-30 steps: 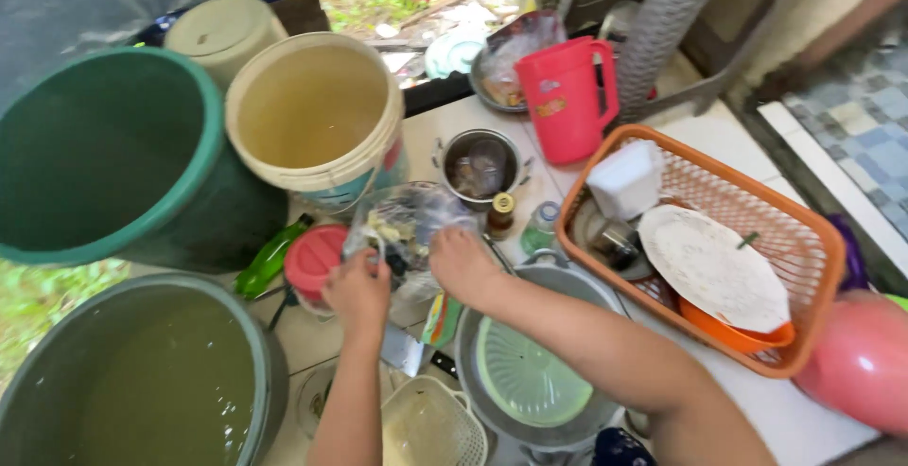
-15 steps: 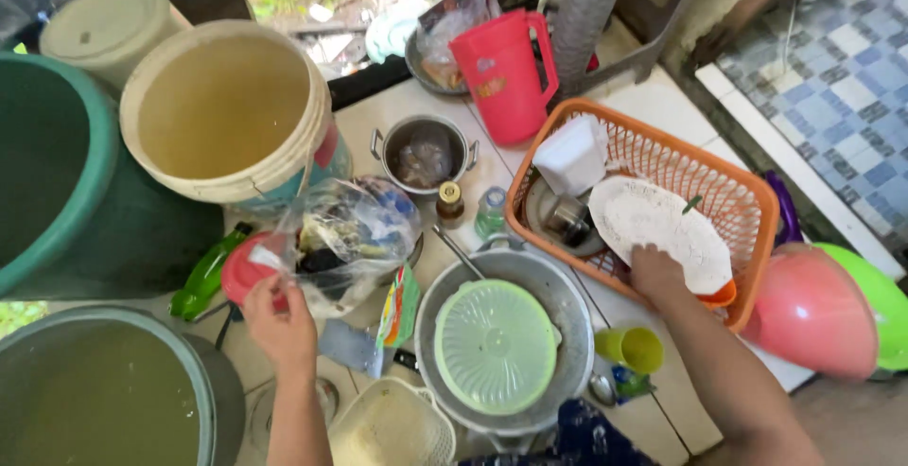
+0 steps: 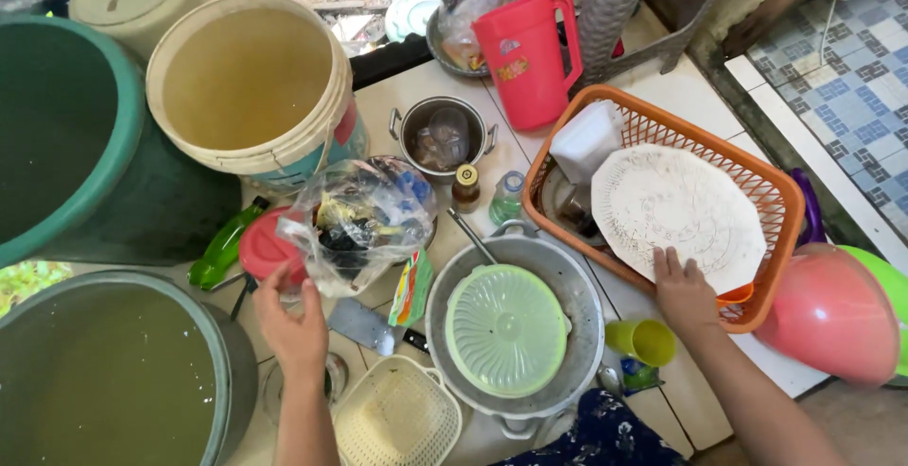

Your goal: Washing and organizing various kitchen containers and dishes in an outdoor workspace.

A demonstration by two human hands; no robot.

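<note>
Orange basket (image 3: 757,177) sits right of the basin, holding a white plate (image 3: 676,215) tilted up against its front rim. Right hand (image 3: 683,294) directly below it, fingers closed on the plate's lower edge. Left hand (image 3: 293,319), well apart leftward, pinches the corner of a clear plastic bag (image 3: 364,220) lying just above it.

the counter is packed: a metal basin (image 3: 577,286) with a green strainer (image 3: 504,330) fills the middle, hemmed by the orange basket (image 3: 757,177), a clear bag (image 3: 364,220) and a cream colander (image 3: 397,422). bare tile shows only between basin and basket (a narrow lane, part-blocked by a green cup (image 3: 643,341)).
</note>
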